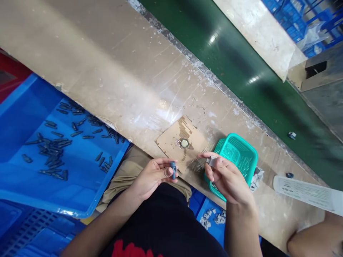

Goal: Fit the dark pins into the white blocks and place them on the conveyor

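Note:
My left hand (158, 175) pinches a small dark blue-grey plastic part (173, 170) between thumb and fingers, above my lap. To its right, my right hand (227, 175) grips a small light grey plastic piece (212, 161) at its fingertips, in front of a green basket (253, 157). Between and beyond the hands lies a stained cardboard square (171, 137) with a round bottle-cap-like piece (184, 143) on it. Many dark parts (53, 150) like the one in my left hand lie in a blue bin (88, 192) at my left.
A green conveyor-like strip (230, 64) runs beyond the worktable (107, 71), with a small part (292, 135) on it. Light grey pieces (206, 219) lie in a blue container below the table edge. At right are a white printed strip (308, 192) and another person's arm (316, 235).

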A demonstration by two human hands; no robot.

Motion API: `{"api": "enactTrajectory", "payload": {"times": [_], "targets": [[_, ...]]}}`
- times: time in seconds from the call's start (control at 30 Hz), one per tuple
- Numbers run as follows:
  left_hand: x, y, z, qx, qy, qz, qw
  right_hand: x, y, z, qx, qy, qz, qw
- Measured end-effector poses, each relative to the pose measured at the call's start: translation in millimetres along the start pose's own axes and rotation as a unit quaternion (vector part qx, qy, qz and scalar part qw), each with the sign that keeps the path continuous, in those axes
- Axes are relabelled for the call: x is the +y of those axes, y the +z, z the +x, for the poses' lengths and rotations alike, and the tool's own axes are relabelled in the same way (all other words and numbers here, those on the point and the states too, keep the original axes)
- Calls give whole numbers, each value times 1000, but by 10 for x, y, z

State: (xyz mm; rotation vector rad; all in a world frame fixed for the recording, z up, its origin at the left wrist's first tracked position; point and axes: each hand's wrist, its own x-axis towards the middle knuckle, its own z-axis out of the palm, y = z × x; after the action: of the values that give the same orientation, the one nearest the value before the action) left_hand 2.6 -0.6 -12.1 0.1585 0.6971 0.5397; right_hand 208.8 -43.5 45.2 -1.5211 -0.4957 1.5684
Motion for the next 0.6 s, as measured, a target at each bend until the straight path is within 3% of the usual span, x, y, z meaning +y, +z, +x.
{"api": "enactTrajectory", "payload": {"times": [0.17,0.4,0.5,0.6], "targets": [[11,-50,-6,-23,-11,-31,999,18,95,100,49,-15,-30,998],[52,-83,-4,-31,-21,-62,997,27,226,204,98,-113,-157,976],[76,-82,-7,-27,-21,-62,997,18,274,255,131,-164,-282,936],[87,-85,-10,-16,-19,-59,998,25,304,331,165,-242,-438,850]]}}
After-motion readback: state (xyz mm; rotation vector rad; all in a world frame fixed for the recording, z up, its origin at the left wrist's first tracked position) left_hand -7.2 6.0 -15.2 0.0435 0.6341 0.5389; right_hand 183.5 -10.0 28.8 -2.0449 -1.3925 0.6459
